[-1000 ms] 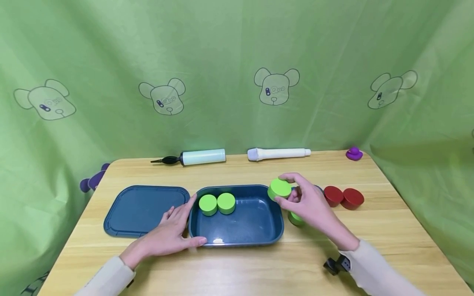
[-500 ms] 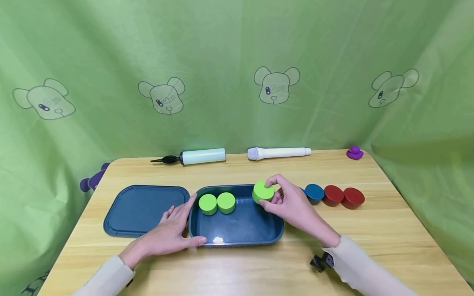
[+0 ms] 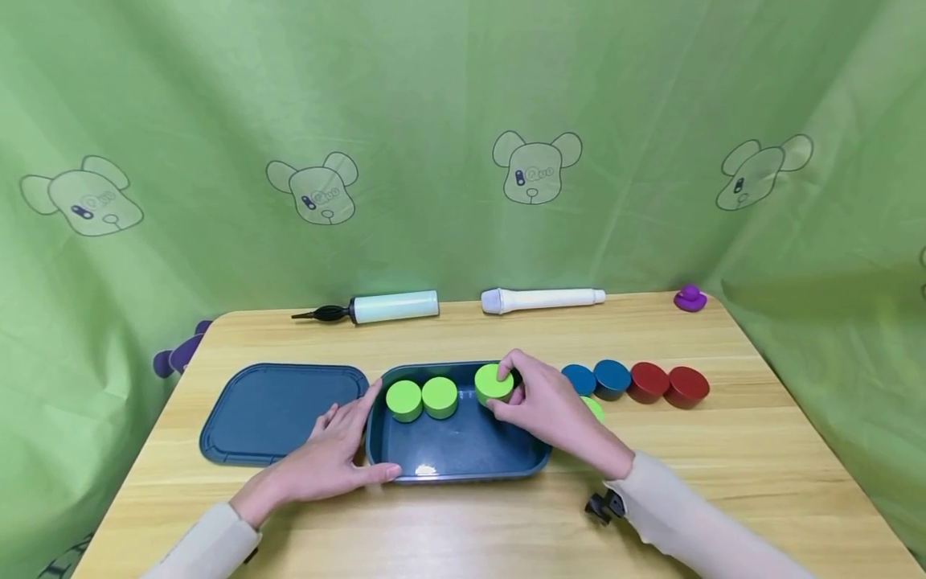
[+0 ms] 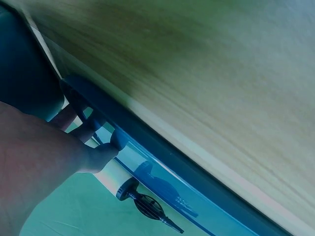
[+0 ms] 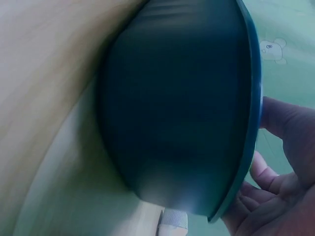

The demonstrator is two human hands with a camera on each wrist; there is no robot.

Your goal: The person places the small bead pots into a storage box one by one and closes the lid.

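My right hand (image 3: 550, 398) pinches a green round block (image 3: 493, 383) between thumb and fingers, inside the right half of a dark blue plastic box (image 3: 463, 478). Two matching green blocks stand side by side at the box's left, one left (image 3: 403, 400) and one right (image 3: 439, 398). Around the box's front left corner lies my left hand (image 3: 329, 454), fingers extended along the end and thumb at the front rim. In the right wrist view, the box wall (image 5: 182, 108) hides the block almost wholly. The left wrist view shows my left fingers over the lid (image 4: 162, 162).
The flat blue lid (image 3: 278, 410) lies left of the box. Right of it stand two blue blocks (image 3: 612, 379), two red blocks (image 3: 649, 382) and a partly hidden green block (image 3: 595, 408). Behind are a hand pump (image 3: 394, 307), a white microphone-shaped thing (image 3: 542, 300) and a purple duck (image 3: 690, 298).
My right hand has carried the green block leftward from the box's right rim and lowered it into the box. The blue blocks have come into view behind it. My left hand has stayed put.
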